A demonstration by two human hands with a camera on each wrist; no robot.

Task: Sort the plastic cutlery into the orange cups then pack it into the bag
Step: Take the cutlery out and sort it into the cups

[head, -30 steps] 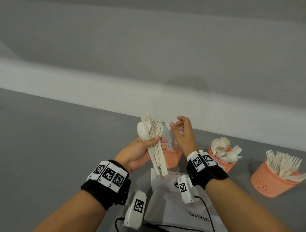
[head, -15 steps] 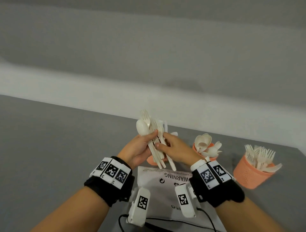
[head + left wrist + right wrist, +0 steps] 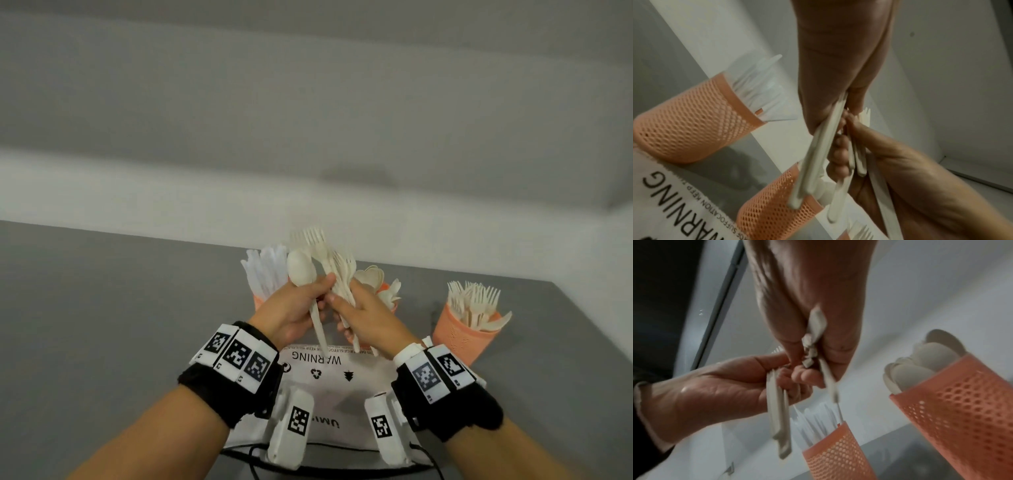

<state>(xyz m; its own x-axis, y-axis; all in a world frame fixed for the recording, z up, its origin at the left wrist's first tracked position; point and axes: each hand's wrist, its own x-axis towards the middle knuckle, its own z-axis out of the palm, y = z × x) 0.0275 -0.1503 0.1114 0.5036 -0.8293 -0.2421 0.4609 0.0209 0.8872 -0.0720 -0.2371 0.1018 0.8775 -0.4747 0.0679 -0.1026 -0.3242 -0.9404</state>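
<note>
Sorting step: left hand [image 3: 291, 308] is gripping mixed cutlery bundle [image 3: 329, 274] above the bag [image 3: 342, 380]; right hand [image 3: 366, 315] is pinching pieces out. Next, probably: drop forks in fork cup [image 3: 462, 339].

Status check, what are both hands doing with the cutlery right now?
Left hand grips the mixed cutlery bundle. Right hand pinches pieces out of it. Nothing blocks the three orange cups.

A: What are the cups [image 3: 459, 337] like?
B: Orange plastic mesh, matt, full of small holes.
A: The cutlery [image 3: 337, 274]?
B: Smooth cream plastic, slightly glossy. The bag [image 3: 342, 383] is thin white printed film.
</note>
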